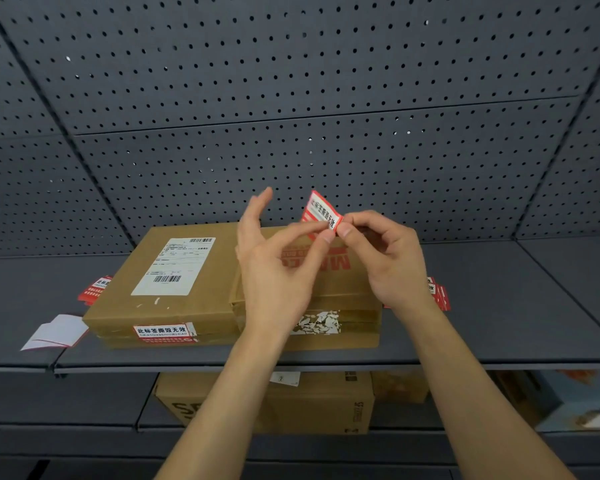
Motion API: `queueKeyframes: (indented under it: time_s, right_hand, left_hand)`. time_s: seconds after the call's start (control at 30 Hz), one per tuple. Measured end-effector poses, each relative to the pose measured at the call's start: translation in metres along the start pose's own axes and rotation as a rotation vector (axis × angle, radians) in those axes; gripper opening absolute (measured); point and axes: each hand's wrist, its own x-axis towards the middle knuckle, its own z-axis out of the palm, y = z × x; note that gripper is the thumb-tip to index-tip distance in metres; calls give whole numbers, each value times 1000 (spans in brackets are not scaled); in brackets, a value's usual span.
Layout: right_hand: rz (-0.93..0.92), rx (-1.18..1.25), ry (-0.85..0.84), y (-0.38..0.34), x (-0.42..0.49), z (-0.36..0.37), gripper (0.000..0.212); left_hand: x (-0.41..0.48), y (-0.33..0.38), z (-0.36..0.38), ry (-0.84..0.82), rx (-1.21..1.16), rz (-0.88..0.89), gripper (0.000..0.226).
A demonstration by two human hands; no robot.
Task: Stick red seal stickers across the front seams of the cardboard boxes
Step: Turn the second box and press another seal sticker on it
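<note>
Two flat cardboard boxes lie side by side on a grey shelf. The left box carries a white shipping label on top and a red seal sticker across its front seam. The right box has only torn white sticker residue on its front. Above the right box, my left hand and my right hand both pinch one red seal sticker between thumb and forefinger; it stands bent upward.
Loose red stickers lie on the shelf left of the boxes and behind my right wrist. White backing papers rest near the shelf's front left. Grey pegboard forms the back wall. More cardboard boxes sit on the shelf below.
</note>
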Motion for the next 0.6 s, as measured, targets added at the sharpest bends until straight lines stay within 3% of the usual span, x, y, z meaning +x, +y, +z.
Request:
queueKeyframes:
  time_s: [0.1, 0.23, 0.33, 0.43, 0.6]
  right_hand:
    - [-65, -69, -14, -1, 2, -1, 13]
    - [-116, -163, -42, 1, 3, -2, 10]
    - [-153, -210, -65, 1, 4, -3, 8]
    - [-162, -216, -71, 2, 4, -3, 7]
    - [-152, -204, -68, 3, 3, -4, 9]
  left_hand:
    - [5, -3, -2, -37, -4, 92, 11]
    - [11, -4, -5, -1, 195, 322, 13]
    - [15, -3, -6, 19, 281, 393, 20]
    - [16, -3, -5, 23, 250, 334, 21]
    - [13, 3, -7, -99, -67, 53, 13]
